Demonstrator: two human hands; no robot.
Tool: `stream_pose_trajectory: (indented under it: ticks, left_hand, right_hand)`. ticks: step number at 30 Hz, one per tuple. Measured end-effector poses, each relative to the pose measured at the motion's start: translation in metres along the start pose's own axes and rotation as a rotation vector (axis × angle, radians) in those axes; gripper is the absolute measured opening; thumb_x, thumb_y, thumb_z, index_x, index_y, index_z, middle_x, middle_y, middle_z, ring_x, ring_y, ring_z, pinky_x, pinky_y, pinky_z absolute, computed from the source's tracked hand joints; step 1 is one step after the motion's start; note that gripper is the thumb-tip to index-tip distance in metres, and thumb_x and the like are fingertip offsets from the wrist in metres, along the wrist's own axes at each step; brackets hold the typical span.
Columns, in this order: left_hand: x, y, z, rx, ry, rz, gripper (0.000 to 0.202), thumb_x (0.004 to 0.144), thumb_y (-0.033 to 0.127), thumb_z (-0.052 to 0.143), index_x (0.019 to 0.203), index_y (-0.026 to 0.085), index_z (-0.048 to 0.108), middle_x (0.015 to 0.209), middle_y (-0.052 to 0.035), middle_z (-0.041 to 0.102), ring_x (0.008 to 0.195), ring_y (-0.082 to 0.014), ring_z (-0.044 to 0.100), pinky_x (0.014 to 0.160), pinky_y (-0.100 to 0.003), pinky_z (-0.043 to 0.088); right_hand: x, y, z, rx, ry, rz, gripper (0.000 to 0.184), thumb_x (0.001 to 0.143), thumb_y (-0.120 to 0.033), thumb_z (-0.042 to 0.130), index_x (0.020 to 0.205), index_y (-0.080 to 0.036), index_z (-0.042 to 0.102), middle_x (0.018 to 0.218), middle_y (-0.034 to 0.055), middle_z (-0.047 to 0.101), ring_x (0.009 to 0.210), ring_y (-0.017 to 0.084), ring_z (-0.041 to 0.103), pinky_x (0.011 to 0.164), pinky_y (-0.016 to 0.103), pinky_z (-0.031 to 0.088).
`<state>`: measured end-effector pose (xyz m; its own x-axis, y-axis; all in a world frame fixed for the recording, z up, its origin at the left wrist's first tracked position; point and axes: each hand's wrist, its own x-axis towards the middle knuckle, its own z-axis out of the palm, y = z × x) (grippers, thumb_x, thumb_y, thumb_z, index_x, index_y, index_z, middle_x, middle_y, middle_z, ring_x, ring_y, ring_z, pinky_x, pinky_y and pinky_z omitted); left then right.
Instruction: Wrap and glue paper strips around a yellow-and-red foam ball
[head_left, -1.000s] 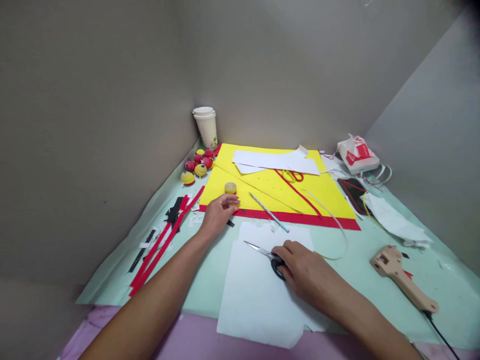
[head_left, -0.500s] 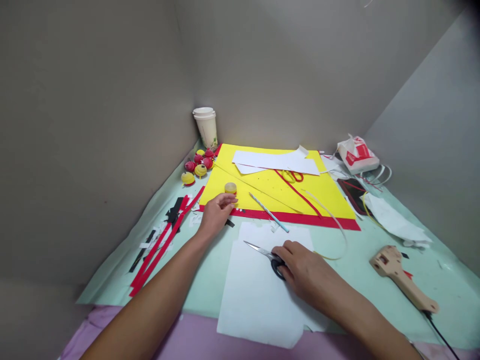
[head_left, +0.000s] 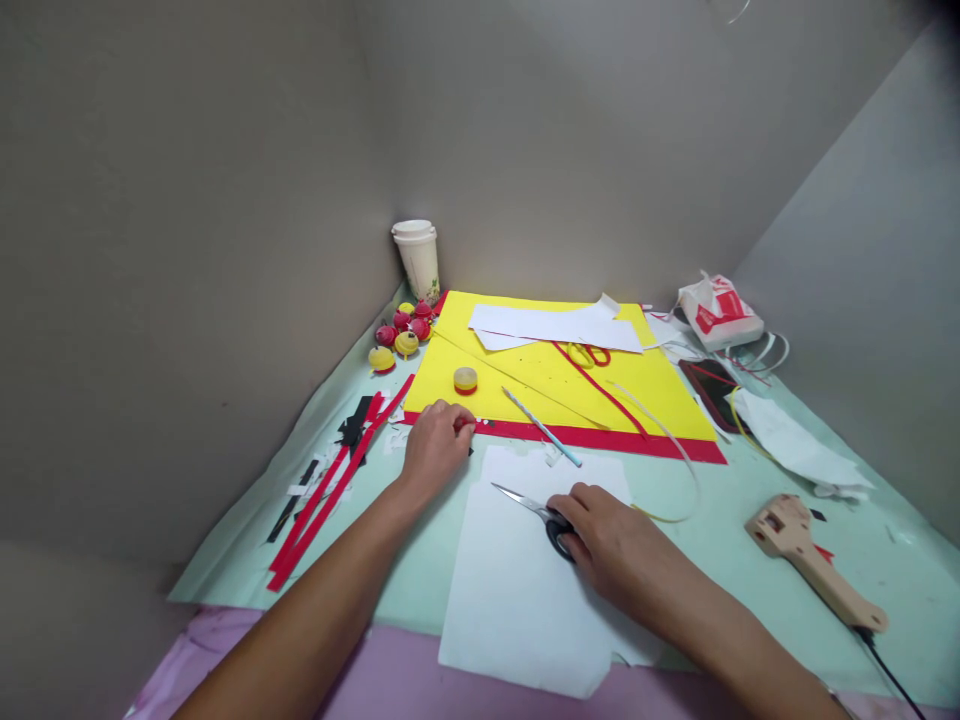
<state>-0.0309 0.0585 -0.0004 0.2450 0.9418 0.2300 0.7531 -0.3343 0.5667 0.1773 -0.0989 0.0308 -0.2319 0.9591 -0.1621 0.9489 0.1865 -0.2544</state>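
Note:
My right hand (head_left: 600,535) is closed around the black handles of a pair of scissors (head_left: 523,500). The blades lie together and point left, over a white sheet of paper (head_left: 525,600). At the near edge of a yellow sheet with a red border, my left hand (head_left: 437,445) rests with its fingers curled in. What those fingers hold, if anything, is hidden. Just beyond them sits a small roll of tape (head_left: 465,380). A light blue pencil (head_left: 541,427) lies aslant between the two hands.
Red strips (head_left: 322,505) and black scraps lie at left, below several red and yellow ornaments (head_left: 386,335). A white cup (head_left: 417,262) stands behind. To the right are a glue gun (head_left: 817,562), a phone (head_left: 709,393) and a tissue pack (head_left: 720,312). White paper covers part of the yellow sheet (head_left: 510,370).
My left hand has drawn back a little from the tape roll, and its fingers have curled in. The right hand keeps the scissors in place. The view has shifted slightly.

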Motion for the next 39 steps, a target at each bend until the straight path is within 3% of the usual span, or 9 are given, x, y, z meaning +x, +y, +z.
stream_pose_trajectory:
  ticks: [9,21,33,39]
  left_hand:
    - [0.0047,-0.0021,0.0036,0.057,-0.053,0.025,0.018,0.086,0.023,0.051,0.081,0.022,0.068,0.086,-0.0075,0.064,0.087,-0.0271,0.058,0.071,-0.036,0.043]
    - [0.0077,-0.0053,0.0033,-0.006,-0.070,-0.006,0.016,0.087,0.023,0.049,0.084,0.021,0.065,0.092,-0.0072,0.066,0.094,-0.0258,0.059,0.079,-0.036,0.046]
    - [0.0071,-0.0086,0.0058,0.026,-0.089,0.026,0.014,0.084,0.021,0.051,0.081,0.023,0.065,0.088,-0.0071,0.065,0.090,-0.0271,0.059,0.072,-0.037,0.044]
    - [0.0073,-0.0095,0.0066,0.039,-0.088,0.049,0.016,0.085,0.021,0.050,0.084,0.023,0.066,0.089,-0.0069,0.064,0.091,-0.0266,0.059,0.076,-0.037,0.045]
  right_hand:
    - [0.0004,-0.0022,-0.0032,-0.005,-0.020,0.009,0.025,0.089,-0.012,0.052,0.110,-0.019,0.061,0.101,0.0081,0.060,0.087,0.023,0.060,0.066,0.031,0.041]
    - [0.0010,0.0009,0.0002,0.007,-0.004,-0.002,0.026,0.089,-0.013,0.050,0.112,-0.020,0.061,0.099,0.0082,0.059,0.086,0.023,0.060,0.068,0.032,0.042]
    - [0.0012,0.0023,0.0019,0.020,0.003,-0.004,0.026,0.089,-0.013,0.049,0.111,-0.021,0.061,0.098,0.0077,0.059,0.087,0.023,0.059,0.068,0.032,0.042]
    - [0.0010,0.0012,0.0011,0.011,0.004,-0.003,0.027,0.089,-0.014,0.049,0.112,-0.020,0.060,0.100,0.0082,0.059,0.086,0.023,0.059,0.068,0.033,0.043]
